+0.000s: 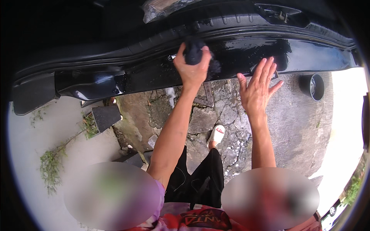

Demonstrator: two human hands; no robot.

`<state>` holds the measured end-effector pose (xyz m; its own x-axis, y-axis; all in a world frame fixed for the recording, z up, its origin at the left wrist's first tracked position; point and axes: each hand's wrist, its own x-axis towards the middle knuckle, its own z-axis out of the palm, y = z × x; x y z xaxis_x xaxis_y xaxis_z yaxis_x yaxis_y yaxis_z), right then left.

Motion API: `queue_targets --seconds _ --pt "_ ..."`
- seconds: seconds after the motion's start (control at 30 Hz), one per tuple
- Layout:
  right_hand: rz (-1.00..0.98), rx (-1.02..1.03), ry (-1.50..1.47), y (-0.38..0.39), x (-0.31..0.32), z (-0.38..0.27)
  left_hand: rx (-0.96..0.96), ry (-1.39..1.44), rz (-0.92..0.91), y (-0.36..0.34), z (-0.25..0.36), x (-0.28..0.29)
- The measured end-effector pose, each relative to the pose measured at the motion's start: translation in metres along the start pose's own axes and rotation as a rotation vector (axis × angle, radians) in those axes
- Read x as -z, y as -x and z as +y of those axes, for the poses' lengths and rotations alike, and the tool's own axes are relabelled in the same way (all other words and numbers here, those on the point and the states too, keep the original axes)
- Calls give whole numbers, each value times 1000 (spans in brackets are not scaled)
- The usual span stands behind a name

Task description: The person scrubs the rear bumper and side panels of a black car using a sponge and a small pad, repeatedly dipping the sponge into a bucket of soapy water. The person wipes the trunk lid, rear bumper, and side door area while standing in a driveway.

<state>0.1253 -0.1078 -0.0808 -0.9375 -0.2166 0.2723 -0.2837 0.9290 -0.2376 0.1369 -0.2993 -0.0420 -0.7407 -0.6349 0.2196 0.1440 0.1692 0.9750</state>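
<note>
My left hand (pixel 192 73) is closed around a bunched dark cloth (pixel 194 53), which presses on a glossy black car panel (pixel 154 73). Water drops and wet streaks show on the panel around the cloth. To the right, my right hand (pixel 257 90) is open with its fingers spread. Its fingertips overlap the panel's lower edge; whether they touch it cannot be told. Behind the panel runs a ribbed black plastic trim (pixel 227 19), and a latch (pixel 283 16) sits in a recess at the upper right.
A black bucket (pixel 317 87) stands on the concrete at right. A metal frame (pixel 208 96) lies on cracked paving below the panel. My foot wears a white sandal (pixel 217 133). Plants (pixel 52 169) and a dark block (pixel 106 118) are at left; clear plastic wrapping (pixel 165 9) lies at top.
</note>
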Motion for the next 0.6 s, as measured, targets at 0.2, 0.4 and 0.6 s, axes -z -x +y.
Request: queue_targets --seconds 0.2,0.4,0.6 --pt "-356 130 533 5 8 -60 -395 -407 -454 -14 7 6" --pt "67 -205 -22 -2 -46 -140 -678 -529 -222 -140 60 102" --pt "-228 141 -117 50 -51 -262 -593 -748 -355 -210 15 159"
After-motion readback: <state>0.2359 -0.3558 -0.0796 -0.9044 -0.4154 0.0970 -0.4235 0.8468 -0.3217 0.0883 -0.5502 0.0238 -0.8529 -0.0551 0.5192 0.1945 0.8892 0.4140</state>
